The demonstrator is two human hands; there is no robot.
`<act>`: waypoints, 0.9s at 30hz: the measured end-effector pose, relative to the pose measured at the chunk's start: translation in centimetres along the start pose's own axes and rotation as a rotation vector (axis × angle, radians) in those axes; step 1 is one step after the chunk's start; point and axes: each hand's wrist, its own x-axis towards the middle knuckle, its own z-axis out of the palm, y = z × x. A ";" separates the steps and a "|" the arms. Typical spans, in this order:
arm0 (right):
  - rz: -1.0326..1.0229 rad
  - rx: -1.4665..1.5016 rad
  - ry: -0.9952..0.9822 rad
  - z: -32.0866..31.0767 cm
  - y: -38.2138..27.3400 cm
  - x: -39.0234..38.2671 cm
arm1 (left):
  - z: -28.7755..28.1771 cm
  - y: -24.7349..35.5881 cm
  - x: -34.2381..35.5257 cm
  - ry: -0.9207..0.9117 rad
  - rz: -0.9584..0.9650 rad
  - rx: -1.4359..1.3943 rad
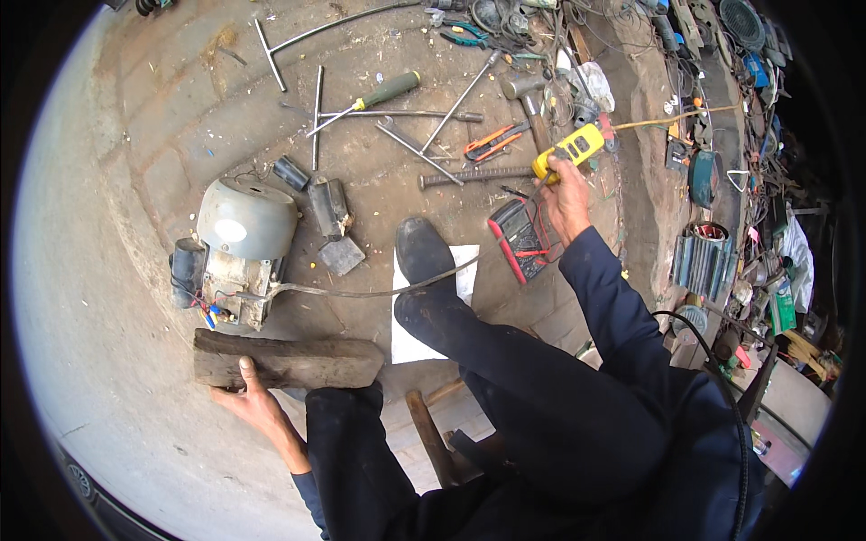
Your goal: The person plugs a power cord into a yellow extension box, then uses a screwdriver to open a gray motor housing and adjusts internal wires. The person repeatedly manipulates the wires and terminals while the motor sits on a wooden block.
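My left hand (pixel 257 404) grips the near side of a rough wooden block (pixel 289 361), thumb on top and fingers under its edge. Just beyond the block sits a grey motor (pixel 245 221) with a black capacitor (pixel 187 273) and coloured wire ends beside it. A grey cable (pixel 379 293) runs from the motor over my shoe toward my right hand (pixel 568 203). That hand is closed at the near end of a yellow extension socket (pixel 582 144), a dark plug or cord between thumb and fingers. Below it lies a red-and-black multimeter (pixel 519 242) with leads.
T-handle wrenches (pixel 317 117), a green-handled screwdriver (pixel 388 90), orange cutters (pixel 494 142) and a hammer (pixel 528 88) lie on the ground ahead. My shoe (pixel 424 252) rests on a white sheet (pixel 406 338). Cluttered parts, including a finned motor casing (pixel 702 261), line the right side.
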 end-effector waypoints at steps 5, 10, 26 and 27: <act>0.097 -0.318 -0.064 5.3 -2.0 3.2 | 0.2 -0.1 -0.1 0.040 -0.011 -0.062; 0.021 -0.754 -0.006 2.6 -3.1 3.1 | 0.2 -0.7 0.0 0.056 0.012 -0.014; -0.628 -1.774 -0.291 -1.1 -9.0 9.1 | 0.0 0.3 0.0 0.024 -0.020 0.028; -0.602 -1.787 -0.309 -0.9 -9.3 9.2 | 0.0 0.3 0.0 0.025 -0.021 0.021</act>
